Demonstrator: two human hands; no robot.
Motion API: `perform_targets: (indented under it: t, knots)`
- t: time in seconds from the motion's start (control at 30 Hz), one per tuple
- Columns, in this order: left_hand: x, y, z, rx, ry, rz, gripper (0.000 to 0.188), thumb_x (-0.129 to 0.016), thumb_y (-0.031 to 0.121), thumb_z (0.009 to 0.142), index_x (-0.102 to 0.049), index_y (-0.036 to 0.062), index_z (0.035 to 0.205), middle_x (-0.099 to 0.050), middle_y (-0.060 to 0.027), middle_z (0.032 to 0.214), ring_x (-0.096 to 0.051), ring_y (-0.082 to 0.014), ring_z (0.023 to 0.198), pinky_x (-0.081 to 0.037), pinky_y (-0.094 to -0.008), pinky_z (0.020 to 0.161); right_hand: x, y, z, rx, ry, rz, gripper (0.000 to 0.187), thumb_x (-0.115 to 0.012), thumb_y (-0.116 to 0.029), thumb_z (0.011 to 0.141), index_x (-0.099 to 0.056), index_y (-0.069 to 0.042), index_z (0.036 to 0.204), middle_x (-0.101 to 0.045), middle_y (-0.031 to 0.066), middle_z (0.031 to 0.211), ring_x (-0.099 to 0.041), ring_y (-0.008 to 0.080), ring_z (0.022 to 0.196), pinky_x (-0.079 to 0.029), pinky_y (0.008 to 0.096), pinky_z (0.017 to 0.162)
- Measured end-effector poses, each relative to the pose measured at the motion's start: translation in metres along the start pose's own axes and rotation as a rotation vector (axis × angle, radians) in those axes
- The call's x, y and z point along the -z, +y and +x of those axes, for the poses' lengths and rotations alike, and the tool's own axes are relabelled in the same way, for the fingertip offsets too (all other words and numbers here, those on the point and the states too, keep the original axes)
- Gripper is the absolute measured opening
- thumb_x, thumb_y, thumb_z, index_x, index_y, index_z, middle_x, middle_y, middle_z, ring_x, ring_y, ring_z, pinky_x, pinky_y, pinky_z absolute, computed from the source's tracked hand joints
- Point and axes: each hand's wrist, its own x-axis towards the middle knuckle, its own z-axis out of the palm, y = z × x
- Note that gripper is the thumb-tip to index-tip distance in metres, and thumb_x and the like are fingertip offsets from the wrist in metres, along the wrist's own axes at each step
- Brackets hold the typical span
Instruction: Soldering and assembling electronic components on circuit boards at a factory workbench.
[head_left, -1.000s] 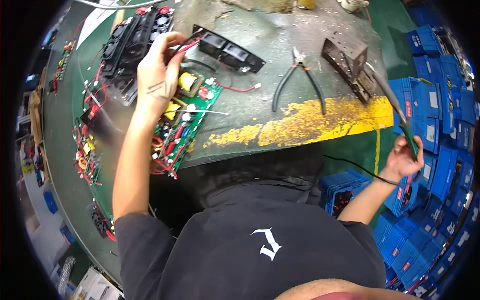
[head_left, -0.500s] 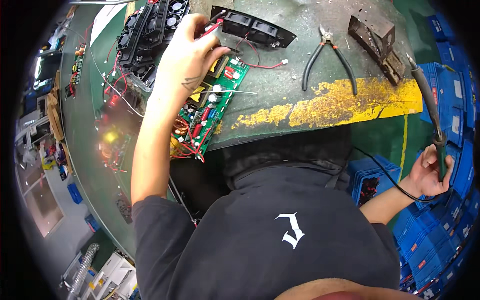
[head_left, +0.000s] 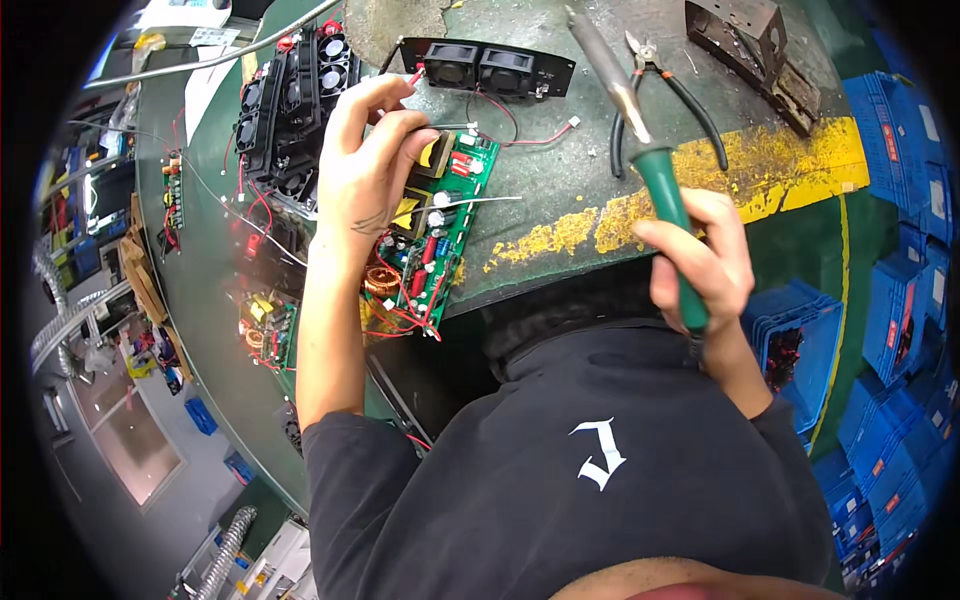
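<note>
My right hand point(head_left: 705, 255) is closed round the green handle of a soldering iron point(head_left: 625, 105), whose metal shaft points away from me over the bench. My left hand point(head_left: 370, 165) is curled above a green circuit board point(head_left: 455, 215), with a red wire point(head_left: 416, 76) showing at its fingertips. What lies inside the fingers is partly hidden. Just beyond, a black panel with two fans point(head_left: 480, 72) stands on the bench, its red and black lead trailing to a white plug. A strand of solder wire point(head_left: 485, 200) crosses above the board.
Diagonal cutters point(head_left: 650, 75) with black and orange handles lie behind the iron. A rusty metal stand point(head_left: 755, 60) is at the far right. More black fan assemblies point(head_left: 290, 110) sit left of my arm. Blue crates point(head_left: 895, 310) are stacked beyond the right bench edge.
My right hand has swung the soldering iron in from the far right to over the bench. My left hand has drawn slightly back toward me, and the fan panel looks more upright.
</note>
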Motion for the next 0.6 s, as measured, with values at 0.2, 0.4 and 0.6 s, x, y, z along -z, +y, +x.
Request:
perform_targets:
  t: [0.2,0.4,0.6]
  knots:
    - [-0.008,0.015,0.002,0.053,-0.031,0.236,0.019,-0.079,0.012,0.082,-0.069,0.0066,0.098,-0.066,-0.0060,0.111,-0.064,-0.0258,0.094,-0.046,-0.0379,0.087,-0.029,-0.004,-0.005,-0.044,0.019,0.016,0.028,-0.070,0.002,0.077,-0.074,-0.006,0.103,-0.064,0.0186,0.105,-0.063,0.0293,0.085,-0.052,0.0348,0.071]
    - [-0.004,0.021,0.008,-0.104,-0.021,0.177,0.018,-0.082,0.011,0.077,-0.069,0.0055,0.088,-0.061,-0.0077,0.136,-0.057,-0.0327,0.121,-0.042,-0.0416,0.104,-0.032,-0.015,-0.008,0.024,0.014,-0.007,0.032,-0.072,0.002,0.070,-0.073,-0.006,0.101,-0.064,0.0180,0.103,-0.063,0.0291,0.079,-0.051,0.0341,0.064]
    - [-0.009,0.008,0.027,-0.151,-0.229,-0.088,0.013,-0.076,0.009,0.081,-0.067,0.0026,0.088,-0.061,-0.0124,0.143,-0.052,-0.0365,0.135,-0.040,-0.0464,0.113,-0.035,-0.028,-0.014,0.037,0.042,0.002,0.036,-0.072,0.003,0.065,-0.073,-0.006,0.100,-0.061,0.0183,0.102,-0.062,0.0275,0.077,-0.050,0.0324,0.061]
